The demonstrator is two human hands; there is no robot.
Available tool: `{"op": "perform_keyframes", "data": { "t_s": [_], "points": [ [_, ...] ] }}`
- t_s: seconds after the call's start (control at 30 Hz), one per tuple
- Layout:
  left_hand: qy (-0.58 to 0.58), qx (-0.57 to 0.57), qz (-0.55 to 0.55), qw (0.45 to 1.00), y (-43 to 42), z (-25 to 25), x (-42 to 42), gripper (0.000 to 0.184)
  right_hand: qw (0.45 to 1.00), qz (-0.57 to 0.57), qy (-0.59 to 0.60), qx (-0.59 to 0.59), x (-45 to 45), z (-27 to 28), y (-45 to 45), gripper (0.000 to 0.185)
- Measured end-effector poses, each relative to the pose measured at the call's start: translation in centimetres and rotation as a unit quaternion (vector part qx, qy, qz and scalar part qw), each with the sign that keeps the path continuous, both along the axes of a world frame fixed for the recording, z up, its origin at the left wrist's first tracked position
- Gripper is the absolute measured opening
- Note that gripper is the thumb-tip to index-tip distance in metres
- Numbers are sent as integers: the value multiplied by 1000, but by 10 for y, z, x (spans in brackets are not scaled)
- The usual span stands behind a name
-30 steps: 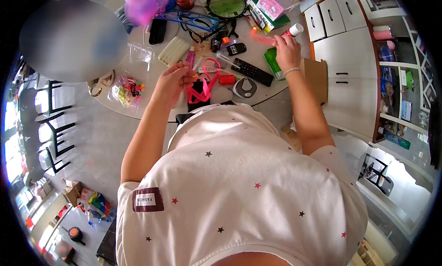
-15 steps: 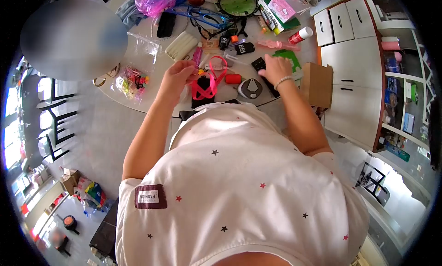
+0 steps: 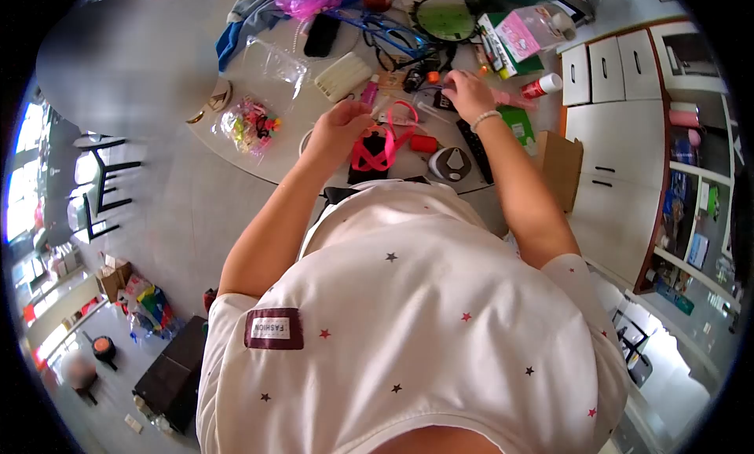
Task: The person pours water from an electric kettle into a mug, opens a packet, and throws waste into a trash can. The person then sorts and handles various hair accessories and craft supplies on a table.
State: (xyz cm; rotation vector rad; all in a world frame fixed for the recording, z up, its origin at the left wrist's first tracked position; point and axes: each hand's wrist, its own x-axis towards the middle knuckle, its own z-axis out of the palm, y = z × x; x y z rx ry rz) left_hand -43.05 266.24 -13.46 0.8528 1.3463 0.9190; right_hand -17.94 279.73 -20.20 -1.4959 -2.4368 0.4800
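My left hand (image 3: 339, 126) is closed in a pinch above the near part of the table, just left of a pink ribbon (image 3: 390, 142); what its fingertips hold is too small to make out. Above the black key fob, my right hand (image 3: 470, 97) has its fingers bent together, and their tips hide whatever may be between them. A red object (image 3: 423, 144) and a grey-and-white device (image 3: 450, 164) lie between the hands, nearer my body. The black remote (image 3: 474, 151) is partly under my right wrist. A purple tube (image 3: 370, 90) lies beyond my left hand.
Left on the table (image 3: 263, 165) is a bag of colourful bits (image 3: 250, 126). Farther back are a cream case (image 3: 342, 77), a black phone (image 3: 321, 35), blue glasses and a round green-faced item (image 3: 444, 14). A cardboard box (image 3: 560, 171) stands at the right edge.
The view has shifted, so the table items appear farther right. My right hand has moved from the pink strip at the right, past the remote, to the key fob. My left hand remains beside the ribbon.
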Motion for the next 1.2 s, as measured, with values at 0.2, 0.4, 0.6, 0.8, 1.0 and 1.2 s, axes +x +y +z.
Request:
{"op": "perform_keyframes", "data": {
  "t_s": [0.2,0.4,0.6,0.8,1.0,1.2],
  "points": [
    [-21,-4,-9,1000,-7,0,5,18,999,6,-32,-32,-3,-7,8,21],
    [-2,-12,-13,1000,-11,-6,-5,19,987,59,-145,25,-3,-1,8,14],
    [-6,17,0,1000,-14,-10,-18,21,976,32,-203,76,-6,47,-15,15],
    [-109,45,61,991,-11,2,-7,22,982,87,146,-76,-80,108,-71,14],
    [61,27,162,984,-3,5,-49,15,975,121,177,-53,-120,83,-73,12],
    [533,-9,150,833,-1,-20,-145,46,983,72,-169,-6,-96,29,-24,15]
  ]
}}
